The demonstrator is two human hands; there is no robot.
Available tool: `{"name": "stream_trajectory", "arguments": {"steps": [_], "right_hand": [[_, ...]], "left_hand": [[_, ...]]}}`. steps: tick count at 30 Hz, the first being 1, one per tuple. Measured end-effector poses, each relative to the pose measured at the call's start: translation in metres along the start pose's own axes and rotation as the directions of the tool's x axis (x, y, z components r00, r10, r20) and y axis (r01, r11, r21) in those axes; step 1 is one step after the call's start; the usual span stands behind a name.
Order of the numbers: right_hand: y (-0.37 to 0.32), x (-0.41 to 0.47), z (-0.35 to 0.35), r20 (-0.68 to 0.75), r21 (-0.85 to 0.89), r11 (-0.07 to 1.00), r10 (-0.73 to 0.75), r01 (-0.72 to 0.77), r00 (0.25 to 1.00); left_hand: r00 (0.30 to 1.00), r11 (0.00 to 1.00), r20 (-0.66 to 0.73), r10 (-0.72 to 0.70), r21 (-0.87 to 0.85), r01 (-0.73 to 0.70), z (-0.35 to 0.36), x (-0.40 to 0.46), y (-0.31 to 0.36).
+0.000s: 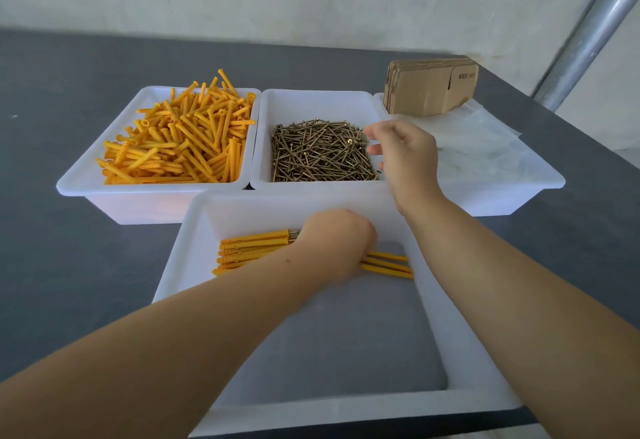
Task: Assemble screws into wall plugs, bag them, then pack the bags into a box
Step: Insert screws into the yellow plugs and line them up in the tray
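A white tray at the back left is heaped with loose orange wall plugs. The middle tray holds a pile of brass screws. In the near tray lies a row of assembled plugs with screws. My left hand is down in that tray with its fingers curled round a few orange plugs that stick out to the right. My right hand hovers over the right edge of the screw pile, fingers loosely spread; nothing shows in it.
The right-hand tray holds clear plastic bags and a stack of flat cardboard boxes standing at its back. The trays sit on a dark grey table against a pale wall; a metal pole slants at the far right.
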State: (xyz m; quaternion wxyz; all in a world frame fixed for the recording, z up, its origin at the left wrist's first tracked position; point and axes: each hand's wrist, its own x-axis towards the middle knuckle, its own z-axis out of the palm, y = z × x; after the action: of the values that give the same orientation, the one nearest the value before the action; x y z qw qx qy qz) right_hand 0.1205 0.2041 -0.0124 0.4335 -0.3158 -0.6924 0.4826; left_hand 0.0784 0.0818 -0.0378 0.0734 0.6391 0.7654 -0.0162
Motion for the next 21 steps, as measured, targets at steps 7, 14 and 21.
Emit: {"name": "stream_trajectory", "arguments": {"steps": [7,14,21], "right_hand": [[0.006,0.002,0.005,0.084,-0.155,0.985,-0.058,0.071,0.995],[0.007,0.004,0.007,0.117,-0.264,0.96,-0.06,0.089,0.991],[-0.012,0.028,0.027,0.493,-0.833,0.5,0.48,0.235,0.726]], "left_hand": [[1.0,0.992,0.01,0.003,0.127,-0.004,0.005,0.007,0.005],[0.998,0.988,-0.055,0.025,0.154,-0.017,0.006,0.007,0.006],[0.921,0.99,-0.39,-0.019,-0.135,-0.037,-0.047,-0.002,-0.022]]}}
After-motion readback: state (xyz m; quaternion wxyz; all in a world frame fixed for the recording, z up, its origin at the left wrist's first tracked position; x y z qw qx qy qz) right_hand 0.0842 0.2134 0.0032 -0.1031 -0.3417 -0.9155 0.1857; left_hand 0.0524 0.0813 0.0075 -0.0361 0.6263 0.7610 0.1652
